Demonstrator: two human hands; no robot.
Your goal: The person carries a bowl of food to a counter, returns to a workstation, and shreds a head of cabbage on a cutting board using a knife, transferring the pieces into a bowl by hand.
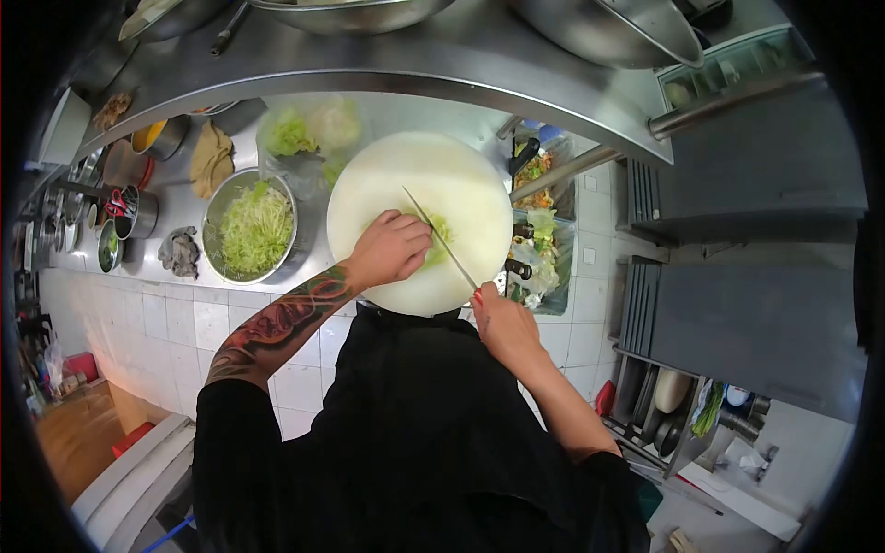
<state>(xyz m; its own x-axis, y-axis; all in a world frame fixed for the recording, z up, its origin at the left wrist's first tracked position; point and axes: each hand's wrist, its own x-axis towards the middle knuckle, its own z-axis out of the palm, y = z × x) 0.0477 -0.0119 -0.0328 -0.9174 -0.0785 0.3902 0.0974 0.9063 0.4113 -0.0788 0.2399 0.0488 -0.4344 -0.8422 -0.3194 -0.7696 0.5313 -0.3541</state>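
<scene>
On a round white cutting board (369, 170), my right hand (505, 324) grips a kitchen knife (441, 238) by its red handle. The long thin blade slants up and left across the board. Beside the blade, my left hand (392, 247) presses down with curled fingers on pale green shredded lettuce (441, 232). Part of the lettuce is hidden under those fingers. To the left of the board stands a metal bowl (210, 249) heaped with shredded lettuce. A clear plastic bag (318, 134) with lettuce leaves lies behind, between bowl and board.
A steel shelf (369, 69) with large metal bowls (613, 32) runs above the counter's back. Bins of vegetable scraps (544, 244) stand right of the board, near dark knife handles (518, 268). Tan cloth (212, 158), grey cloth (178, 252) and metal pots (138, 212) lie left.
</scene>
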